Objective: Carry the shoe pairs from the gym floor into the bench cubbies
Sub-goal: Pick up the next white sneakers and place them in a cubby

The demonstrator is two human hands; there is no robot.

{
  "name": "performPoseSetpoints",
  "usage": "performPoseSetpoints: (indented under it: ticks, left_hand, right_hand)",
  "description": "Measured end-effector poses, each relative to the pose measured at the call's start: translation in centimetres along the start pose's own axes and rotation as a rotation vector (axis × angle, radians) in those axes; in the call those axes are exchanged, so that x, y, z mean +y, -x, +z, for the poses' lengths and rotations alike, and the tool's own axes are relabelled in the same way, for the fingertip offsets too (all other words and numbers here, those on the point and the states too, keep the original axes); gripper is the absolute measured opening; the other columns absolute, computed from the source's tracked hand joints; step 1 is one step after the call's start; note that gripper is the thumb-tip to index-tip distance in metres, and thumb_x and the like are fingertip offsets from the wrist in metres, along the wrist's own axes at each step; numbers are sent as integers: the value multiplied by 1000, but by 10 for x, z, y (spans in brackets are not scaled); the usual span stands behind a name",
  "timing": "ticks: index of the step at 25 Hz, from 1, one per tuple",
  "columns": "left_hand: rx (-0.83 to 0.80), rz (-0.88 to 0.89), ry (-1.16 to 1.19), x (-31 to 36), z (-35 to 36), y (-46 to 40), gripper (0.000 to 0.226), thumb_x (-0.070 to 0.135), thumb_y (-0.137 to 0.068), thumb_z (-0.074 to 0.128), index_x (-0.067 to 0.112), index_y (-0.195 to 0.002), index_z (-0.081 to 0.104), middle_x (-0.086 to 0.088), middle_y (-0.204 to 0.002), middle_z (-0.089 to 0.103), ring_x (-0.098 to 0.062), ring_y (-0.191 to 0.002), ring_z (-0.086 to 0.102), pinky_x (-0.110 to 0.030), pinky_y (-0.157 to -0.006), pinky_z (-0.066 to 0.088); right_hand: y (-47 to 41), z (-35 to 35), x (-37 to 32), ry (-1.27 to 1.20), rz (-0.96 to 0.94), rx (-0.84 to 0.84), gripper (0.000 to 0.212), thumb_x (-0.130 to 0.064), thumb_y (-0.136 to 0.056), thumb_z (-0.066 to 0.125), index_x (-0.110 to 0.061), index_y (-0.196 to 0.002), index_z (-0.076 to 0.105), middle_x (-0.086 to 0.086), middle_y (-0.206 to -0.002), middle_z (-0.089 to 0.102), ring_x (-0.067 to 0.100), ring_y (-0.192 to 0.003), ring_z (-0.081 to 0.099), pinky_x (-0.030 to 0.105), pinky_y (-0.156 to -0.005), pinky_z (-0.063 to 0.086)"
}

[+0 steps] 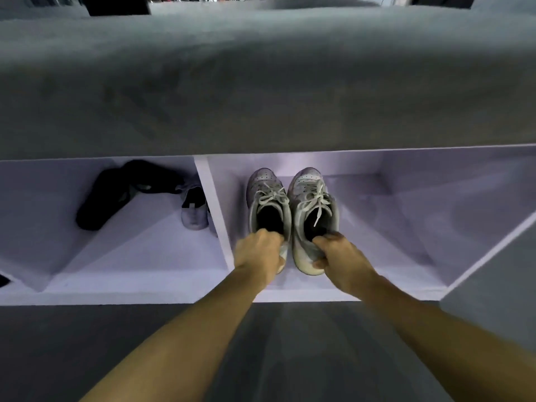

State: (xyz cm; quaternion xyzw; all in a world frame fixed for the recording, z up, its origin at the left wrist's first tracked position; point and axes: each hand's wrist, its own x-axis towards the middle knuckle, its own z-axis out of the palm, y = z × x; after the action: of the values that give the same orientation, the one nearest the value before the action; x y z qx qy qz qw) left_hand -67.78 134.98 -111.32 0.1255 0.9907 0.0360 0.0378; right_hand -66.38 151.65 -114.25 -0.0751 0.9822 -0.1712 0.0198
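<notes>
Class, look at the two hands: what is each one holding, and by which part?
The left hand grips the left grey sneaker at its heel collar; the right hand grips the right grey sneaker at its heel.

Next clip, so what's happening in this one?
A person is putting a pair of grey lace-up sneakers into a white bench cubby. The left hand grips the heel of the left sneaker, and the right hand grips the heel of the right sneaker. Both shoes sit side by side, toes pointing to the back of the cubby. The neighbouring cubby to the left already holds dark footwear and a light-coloured shoe.
</notes>
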Motion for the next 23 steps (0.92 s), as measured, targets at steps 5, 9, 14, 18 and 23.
performPoseSetpoints:
  ticks: [5, 9, 14, 18, 23]
  left_hand:
    - [-65, -17, 61, -12, 35, -46, 36, 28, -92, 59, 22, -127, 57, -8, -126, 56, -30, -116, 54, -33, -90, 44]
    - [-47, -48, 63, -16, 51, -69, 38, 27, -89, 64, 26, -126, 58, -6, -124, 61, -28, -114, 59, -32, -86, 46]
    - [-52, -64, 85, -26, 49, -75, 42, 22, -87, 67, 19, -126, 51, -8, -124, 60, -30, -113, 59, -35, -83, 47]
    - [11, 55, 119, -30, 48, -54, 62, 30, -81, 71, 22, -133, 39, -2, -135, 43, -25, -125, 44, -40, -92, 46]
    - [0, 125, 129, -16, 23, -3, 73, 39, -74, 74, 27, -137, 38, 4, -143, 32, -22, -132, 34, -39, -96, 42]
  right_hand:
    - [-50, 23, 11, -35, 83, -42, 35, -10, -87, 60, -14, -121, 55, 9, -122, 51, 29, -111, 51, 38, -94, 46]
    - [-67, 36, 12, -61, 145, -80, 37, -12, -87, 61, -16, -123, 53, 7, -124, 51, 30, -113, 52, 39, -95, 44]
    - [-75, 35, 7, 15, 148, -70, 38, -8, -89, 55, -18, -124, 47, 3, -126, 47, 24, -116, 48, 39, -93, 46]
    - [-56, 25, 5, 42, 38, -8, 59, -28, -84, 67, -26, -134, 36, -6, -140, 36, 15, -136, 23, 35, -101, 36]
    - [-3, 1, -8, 48, -33, -20, 71, -47, -85, 62, -33, -144, 25, -5, -155, 20, 20, -142, 12, 41, -111, 20]
